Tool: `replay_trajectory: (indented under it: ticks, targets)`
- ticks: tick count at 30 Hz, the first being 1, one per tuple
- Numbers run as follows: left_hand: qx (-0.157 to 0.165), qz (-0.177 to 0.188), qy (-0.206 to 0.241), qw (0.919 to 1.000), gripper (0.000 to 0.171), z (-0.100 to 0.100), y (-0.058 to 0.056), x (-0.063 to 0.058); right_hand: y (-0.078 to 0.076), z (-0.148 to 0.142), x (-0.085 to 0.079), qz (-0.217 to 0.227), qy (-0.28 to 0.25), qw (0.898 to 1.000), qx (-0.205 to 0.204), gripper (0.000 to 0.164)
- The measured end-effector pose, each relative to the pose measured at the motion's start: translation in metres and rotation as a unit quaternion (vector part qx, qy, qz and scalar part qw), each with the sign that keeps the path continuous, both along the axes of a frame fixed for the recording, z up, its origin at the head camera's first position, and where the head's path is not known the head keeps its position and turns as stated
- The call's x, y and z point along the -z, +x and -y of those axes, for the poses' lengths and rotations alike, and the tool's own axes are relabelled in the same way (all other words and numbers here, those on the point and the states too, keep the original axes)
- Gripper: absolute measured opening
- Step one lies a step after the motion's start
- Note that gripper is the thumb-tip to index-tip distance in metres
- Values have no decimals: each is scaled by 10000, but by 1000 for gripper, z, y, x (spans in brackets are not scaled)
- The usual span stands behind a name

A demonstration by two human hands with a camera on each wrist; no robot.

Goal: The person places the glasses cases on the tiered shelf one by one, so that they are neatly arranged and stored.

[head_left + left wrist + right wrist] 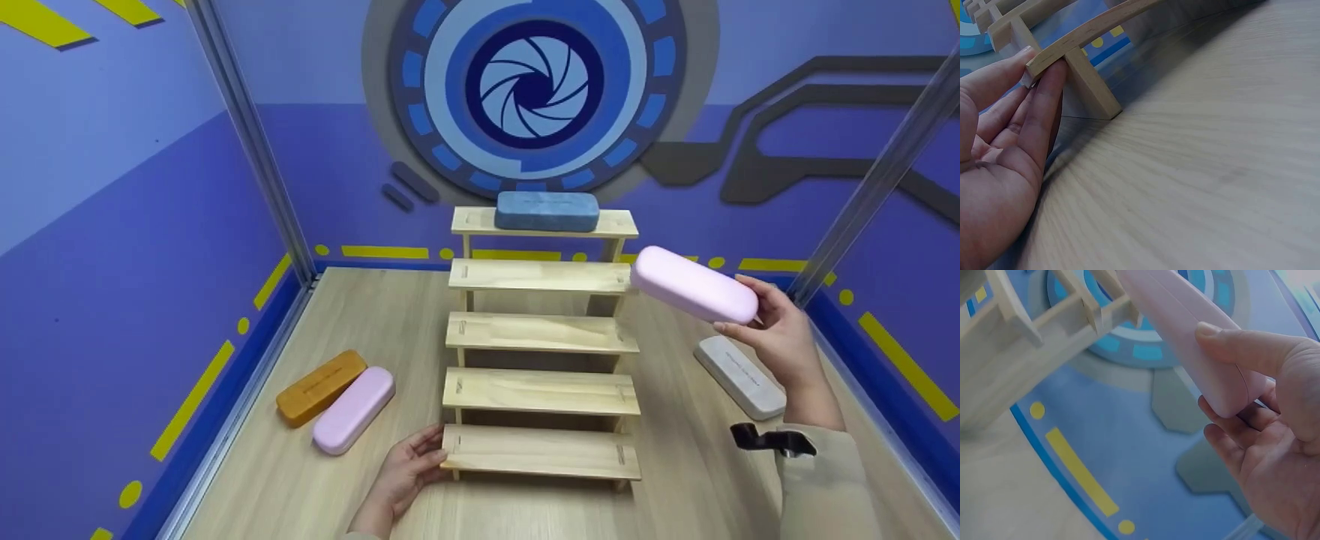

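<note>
My right hand (784, 337) grips one end of a pink glasses case (694, 285), holding it in the air to the right of a stepped wooden rack (541, 390). In the right wrist view the thumb lies on top of the pink case (1190, 337) and fingers curl beneath it. My left hand (405, 472) pinches the left end of the rack's lowest shelf, thumb above and fingers below, as the left wrist view shows with the shelf edge (1081, 35). A blue glasses case (547, 211) lies on the top shelf; the lower shelves are bare.
On the tabletop (247, 480) left of the rack, an orange case (319, 386) and another pink case (354, 411) lie touching. A grey-white case (741, 377) lies at the right, beneath my right forearm. Blue-purple panels and metal posts (251, 135) enclose the table.
</note>
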State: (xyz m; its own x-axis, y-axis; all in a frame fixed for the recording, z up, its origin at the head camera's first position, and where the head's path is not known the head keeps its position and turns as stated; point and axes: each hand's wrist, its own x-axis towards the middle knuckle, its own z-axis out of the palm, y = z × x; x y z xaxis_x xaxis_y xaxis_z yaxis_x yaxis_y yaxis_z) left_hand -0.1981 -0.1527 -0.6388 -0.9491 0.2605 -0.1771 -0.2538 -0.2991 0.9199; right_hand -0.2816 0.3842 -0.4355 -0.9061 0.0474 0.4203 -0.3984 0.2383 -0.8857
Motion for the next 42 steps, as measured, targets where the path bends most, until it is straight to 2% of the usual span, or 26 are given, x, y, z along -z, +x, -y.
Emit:
replay_trajectory:
  ticks: [10, 17, 26, 33, 42]
  targets:
    - [-28, 43, 62, 10000, 69, 0, 0, -1, -24, 35, -21, 48, 152, 9982, -572, 74]
    - [0, -7, 212, 9998, 69, 1, -1, 0, -40, 64, -32, 196, 622, 9959, -628, 76]
    - [-35, 6, 185, 9998, 70, 0, 0, 0, -63, 98, -37, 461, 712, 9914, -997, 76]
    - [-12, -4, 196, 9998, 70, 1, -1, 0, -78, 121, -41, 724, 1002, 9857, -1145, 77]
    - [38, -37, 152, 9999, 72, 1, -1, 0, -93, 142, -40, 1162, 915, 9788, -1414, 78]
